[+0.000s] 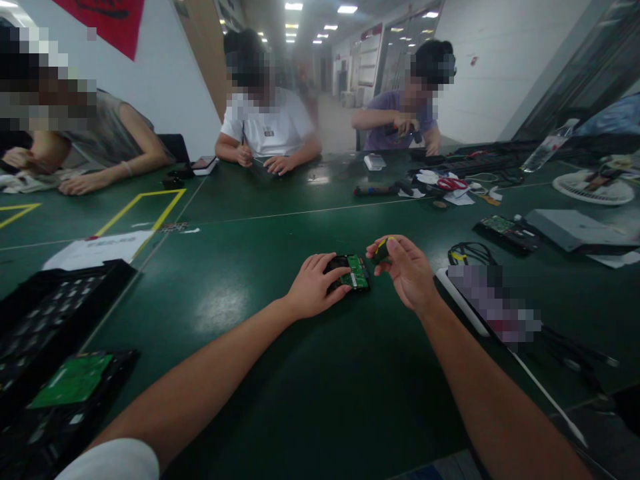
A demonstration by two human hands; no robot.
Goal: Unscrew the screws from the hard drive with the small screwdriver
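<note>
Green circuit board on one hard drive [351, 273] lies mid-table, pinned under the left hand [315, 287]; right hand [406, 270] pinches a black-yellow tool [383, 250] beside it. Labels unreadable. Three people sit far side.

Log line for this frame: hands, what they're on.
left hand: flat on drive | right hand: grips black-yellow tool beside drive | drive: on table, green side up

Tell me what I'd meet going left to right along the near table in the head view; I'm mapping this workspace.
black tray → left hand, holding the drive → right hand, gripping a tool → cable → grey box
</note>
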